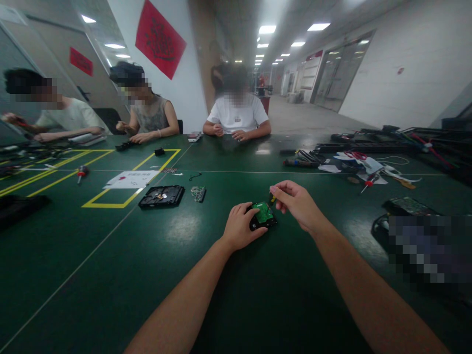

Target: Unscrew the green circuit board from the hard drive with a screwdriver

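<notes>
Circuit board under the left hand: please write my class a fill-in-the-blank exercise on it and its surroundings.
The left hand steadies a circuit board coloured ____.
The slim tool is held in the ____ hand.
The tape on the table is ____.

Missing words: green; right; yellow.

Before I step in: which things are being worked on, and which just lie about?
Being worked on:
- green circuit board on black housing, left hand
- small screwdriver, right hand

Lying about:
- larger black casing
- loose circuit board
- white sheet
- left red-handled screwdriver
</notes>
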The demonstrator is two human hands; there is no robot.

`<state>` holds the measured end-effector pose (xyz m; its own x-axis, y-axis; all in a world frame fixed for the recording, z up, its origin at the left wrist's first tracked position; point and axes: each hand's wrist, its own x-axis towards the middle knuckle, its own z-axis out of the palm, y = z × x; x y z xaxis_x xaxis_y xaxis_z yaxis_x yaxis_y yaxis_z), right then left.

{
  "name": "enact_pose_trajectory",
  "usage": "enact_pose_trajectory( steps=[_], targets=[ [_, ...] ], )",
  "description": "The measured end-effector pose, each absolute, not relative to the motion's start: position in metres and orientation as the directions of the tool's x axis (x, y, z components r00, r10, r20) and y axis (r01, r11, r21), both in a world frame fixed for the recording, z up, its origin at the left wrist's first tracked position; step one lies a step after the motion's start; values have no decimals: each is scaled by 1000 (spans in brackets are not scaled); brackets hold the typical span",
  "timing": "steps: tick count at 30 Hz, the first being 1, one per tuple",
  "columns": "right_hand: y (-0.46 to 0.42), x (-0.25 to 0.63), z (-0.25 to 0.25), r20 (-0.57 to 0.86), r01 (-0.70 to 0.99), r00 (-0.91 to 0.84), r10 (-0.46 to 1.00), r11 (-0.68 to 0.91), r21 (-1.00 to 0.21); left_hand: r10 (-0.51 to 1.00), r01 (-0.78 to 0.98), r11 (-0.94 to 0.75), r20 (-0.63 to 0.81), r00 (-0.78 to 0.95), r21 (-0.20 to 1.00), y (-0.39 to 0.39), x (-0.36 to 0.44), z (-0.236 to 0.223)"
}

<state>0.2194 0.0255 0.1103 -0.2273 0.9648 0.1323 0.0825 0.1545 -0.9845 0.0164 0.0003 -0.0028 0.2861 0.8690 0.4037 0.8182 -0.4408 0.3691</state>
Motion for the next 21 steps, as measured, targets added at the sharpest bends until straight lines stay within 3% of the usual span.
enact_pose_trajectory(
  steps=[10,21],
  targets=[
    [30,222,107,157,65,-266,951,180,-981,868,825,-438,408,284,358,-1,17,-1],
    [32,220,103,122,-29,-165,979,119,-993,866,819,-441,413,281,367,0,16,-3]
  ],
)
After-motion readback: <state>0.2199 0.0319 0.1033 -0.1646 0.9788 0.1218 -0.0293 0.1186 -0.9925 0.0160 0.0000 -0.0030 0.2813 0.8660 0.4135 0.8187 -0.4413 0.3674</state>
